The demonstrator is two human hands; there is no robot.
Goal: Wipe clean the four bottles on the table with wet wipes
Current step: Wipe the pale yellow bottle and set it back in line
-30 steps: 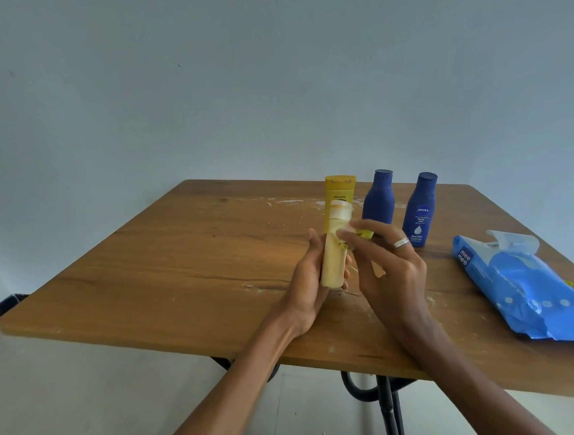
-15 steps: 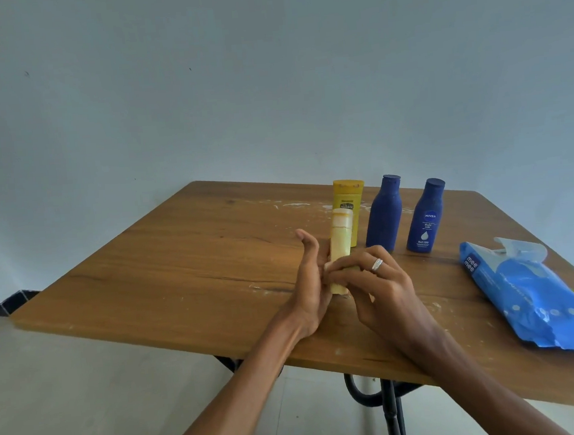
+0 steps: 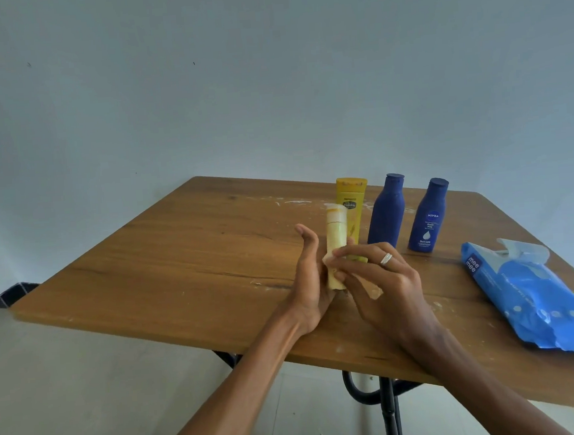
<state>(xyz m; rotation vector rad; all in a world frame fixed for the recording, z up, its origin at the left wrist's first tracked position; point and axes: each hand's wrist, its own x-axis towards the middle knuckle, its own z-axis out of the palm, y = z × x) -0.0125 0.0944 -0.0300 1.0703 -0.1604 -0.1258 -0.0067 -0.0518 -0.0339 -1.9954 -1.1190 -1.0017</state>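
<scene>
Head view: over a worn wooden surface [image 3: 186, 259], with a blue wipes pack [image 3: 539, 300] at the right and three bottles [image 3: 387, 216] standing behind, the left hand [image 3: 312, 277] grips a pale yellow bottle [image 3: 336, 241] upright while the right hand [image 3: 384, 288] pinches a wet wipe [image 3: 328, 258] against it. Best wiped in full-length strokes, turning the bottle, cap included.

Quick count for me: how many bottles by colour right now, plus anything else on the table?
Dark blue bottles: 2, one beside the other, standing.
Yellow bottle: 1, standing.
Pale cream bottle: 1, held by the left hand; the right hand presses a wet wipe to it.
Blue wipes pack: 1.
Total: 4 bottles, 6 things.
</scene>
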